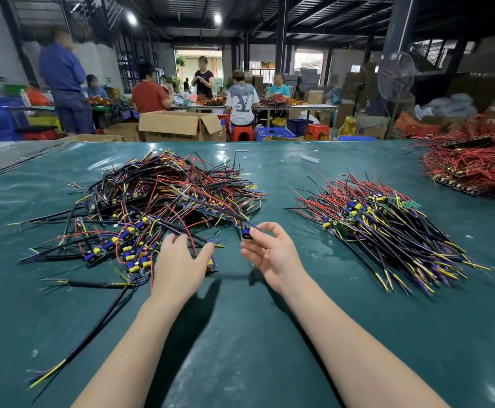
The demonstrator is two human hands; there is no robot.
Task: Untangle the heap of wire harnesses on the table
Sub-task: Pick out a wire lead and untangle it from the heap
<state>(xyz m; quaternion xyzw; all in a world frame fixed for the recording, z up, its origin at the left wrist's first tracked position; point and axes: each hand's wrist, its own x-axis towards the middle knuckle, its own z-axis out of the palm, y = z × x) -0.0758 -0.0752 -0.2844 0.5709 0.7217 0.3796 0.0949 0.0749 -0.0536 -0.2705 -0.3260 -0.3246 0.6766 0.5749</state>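
Seen from the head camera, a dark green sheet-covered table (240, 334) carries three piles of wiring. The one for the task, a tangled heap of black, red, yellow and blue wire harnesses (164, 198), sprawls over the left half, its small boards with yellow and blue parts facing every way. To the right and well apart lies a combed pile of harnesses (387, 225) whose wires run roughly parallel. At the far right corner sits a mound of mostly red wires (473, 169). Two bare forearms reach in from the near edge. The left hand (181, 260) is spread palm down at the heap's near edge, thumb wide of the fingers, which are fairly straight and rest on black and red strands. The right hand (272, 251), just beside the heap, pinches one small blue and black component (247, 232) between thumb and forefinger, the other fingers loosely bent; its wires run back into the heap. Beyond the table at least six people are at long benches, near one open cardboard box (178, 125), two red plastic stools (242, 133) and one standing wire-cage fan (396, 76).
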